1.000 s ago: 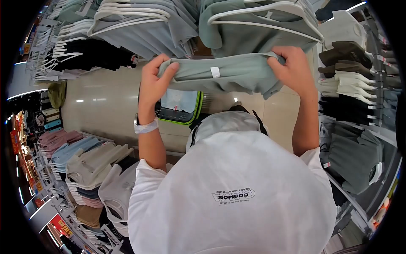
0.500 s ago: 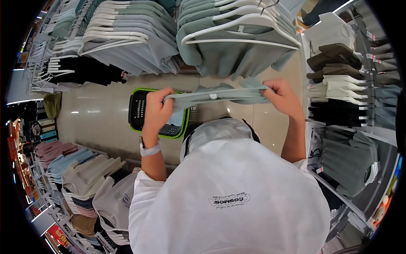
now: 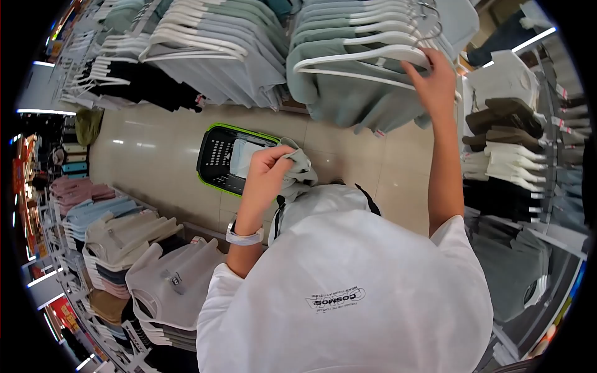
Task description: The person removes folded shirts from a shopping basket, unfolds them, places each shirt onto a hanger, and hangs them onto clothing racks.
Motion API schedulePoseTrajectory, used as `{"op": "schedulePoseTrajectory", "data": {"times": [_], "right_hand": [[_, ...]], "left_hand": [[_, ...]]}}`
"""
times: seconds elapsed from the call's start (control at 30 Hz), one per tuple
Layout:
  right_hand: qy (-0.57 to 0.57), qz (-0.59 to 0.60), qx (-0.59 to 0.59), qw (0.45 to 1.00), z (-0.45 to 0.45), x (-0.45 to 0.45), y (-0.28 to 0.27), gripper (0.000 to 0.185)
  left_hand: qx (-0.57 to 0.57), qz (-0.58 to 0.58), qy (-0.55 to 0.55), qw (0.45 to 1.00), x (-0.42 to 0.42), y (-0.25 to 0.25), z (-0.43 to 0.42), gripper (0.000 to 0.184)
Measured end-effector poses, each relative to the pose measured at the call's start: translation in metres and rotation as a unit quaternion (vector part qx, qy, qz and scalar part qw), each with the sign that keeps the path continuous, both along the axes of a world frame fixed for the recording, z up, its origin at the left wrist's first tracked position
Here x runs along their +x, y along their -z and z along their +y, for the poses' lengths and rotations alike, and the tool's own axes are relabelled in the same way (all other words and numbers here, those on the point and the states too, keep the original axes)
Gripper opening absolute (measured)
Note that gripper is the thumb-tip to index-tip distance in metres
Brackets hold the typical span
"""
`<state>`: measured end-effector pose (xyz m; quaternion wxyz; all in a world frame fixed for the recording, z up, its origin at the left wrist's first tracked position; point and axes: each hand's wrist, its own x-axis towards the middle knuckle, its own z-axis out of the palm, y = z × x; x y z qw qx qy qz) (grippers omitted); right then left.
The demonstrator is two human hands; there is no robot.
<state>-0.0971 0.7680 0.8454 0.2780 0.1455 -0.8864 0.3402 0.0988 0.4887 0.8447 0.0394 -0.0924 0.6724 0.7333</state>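
My left hand [image 3: 268, 169] is closed around a bunched sage-green shirt [image 3: 300, 168], which hangs in folds beside its fingers, in front of my body. My right hand [image 3: 435, 79] is raised to the front of the clothes rack, at the right shoulder of a white hanger [image 3: 348, 57]. Its thumb and fingers are apart, one to each side of the hanger's arm; a firm grip does not show. A grey-green shirt [image 3: 354, 93] hangs on that front hanger. Below my left hand, a black basket with a green rim [image 3: 214, 180] stands on the floor, with light-blue cloth [image 3: 244, 158] inside.
Grey shirts on white hangers [image 3: 217, 71] hang to the left of the front rack. Shelves at right carry hung tops [image 3: 507, 158] in brown, white and black. More shirts [image 3: 171, 280] hang at lower left. Tiled floor [image 3: 155, 149] lies between the racks.
My right hand has let go of the sage-green shirt and moved up to the hanger. The shirt, stretched between both hands before, now hangs bunched from my left hand, lower and further right.
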Motion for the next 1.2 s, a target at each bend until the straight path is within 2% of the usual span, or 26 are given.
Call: {"op": "schedulePoseTrajectory", "data": {"times": [0.1, 0.17, 0.23, 0.3, 0.33, 0.4, 0.43, 0.5, 0.53, 0.6, 0.63, 0.7, 0.77, 0.87, 0.93, 1.03, 1.17, 1.2], "right_hand": [[-0.038, -0.041, -0.035, 0.998, 0.004, -0.006, 0.0, 0.035], [-0.117, -0.179, -0.144, 0.966, 0.007, -0.008, 0.0, 0.034], [-0.102, -0.171, -0.148, 0.969, 0.003, -0.005, -0.005, 0.033], [-0.022, -0.158, -0.092, 0.983, 0.009, -0.003, -0.008, 0.033], [-0.022, -0.159, -0.093, 0.983, 0.014, -0.003, -0.01, 0.033], [-0.042, -0.145, -0.121, 0.981, 0.025, 0.001, -0.012, 0.035], [-0.045, -0.156, -0.12, 0.979, 0.03, 0.008, -0.014, 0.035], [-0.063, -0.133, -0.139, 0.979, 0.037, 0.024, -0.02, 0.035], [-0.069, -0.138, -0.138, 0.978, 0.043, 0.031, -0.018, 0.035], [-0.173, -0.142, -0.169, 0.96, 0.049, 0.044, -0.015, 0.032], [-0.178, -0.144, -0.171, 0.958, 0.047, 0.05, -0.012, 0.032], [-0.257, -0.128, -0.199, 0.937, 0.04, 0.062, -0.007, 0.031], [-0.273, -0.122, -0.21, 0.931, 0.034, 0.068, -0.004, 0.033], [-0.231, -0.1, -0.183, 0.95, 0.03, 0.075, -0.008, 0.033], [-0.291, -0.085, -0.205, 0.931, 0.031, 0.076, -0.01, 0.031], [-0.333, -0.107, -0.218, 0.911, 0.038, 0.078, -0.012, 0.03], [-0.288, -0.099, -0.245, 0.92, 0.035, 0.089, -0.016, 0.028], [-0.313, -0.104, -0.266, 0.906, 0.03, 0.093, -0.017, 0.026]], "left_hand": [[-0.018, -0.032, -0.013, 0.999, 0.008, 0.006, -0.015, 0.013], [-0.031, -0.028, -0.03, 0.999, 0.013, 0.004, -0.022, 0.013], [-0.044, -0.021, -0.039, 0.998, 0.013, 0.003, -0.029, 0.013], [-0.062, -0.019, -0.061, 0.996, 0.014, 0.005, -0.036, 0.014], [-0.063, -0.02, -0.061, 0.996, 0.013, 0.002, -0.04, 0.014], [-0.157, 0.013, -0.061, 0.986, 0.013, -0.004, -0.045, 0.017], [-0.156, 0.002, -0.064, 0.986, 0.014, -0.003, -0.045, 0.017], [-0.232, 0.061, -0.096, 0.966, 0.011, 0.0, -0.047, 0.018], [-0.208, 0.064, -0.091, 0.972, 0.012, 0.0, -0.047, 0.017], [-0.213, 0.07, -0.089, 0.971, 0.017, -0.009, -0.042, 0.017], [-0.216, 0.079, -0.08, 0.97, 0.019, -0.014, -0.04, 0.018], [-0.229, 0.076, -0.075, 0.968, 0.025, -0.018, -0.036, 0.018], [-0.241, 0.074, -0.069, 0.965, 0.03, -0.025, -0.032, 0.018], [-0.286, 0.113, -0.041, 0.951, 0.032, -0.036, -0.027, 0.017], [-0.333, 0.229, -0.055, 0.913, 0.029, -0.036, -0.022, 0.014], [-0.386, 0.256, -0.054, 0.885, 0.026, -0.041, -0.018, 0.01], [-0.448, 0.258, -0.011, 0.856, 0.025, -0.054, -0.012, 0.008], [-0.469, 0.35, -0.011, 0.81, 0.02, -0.054, -0.012, 0.009]]}}
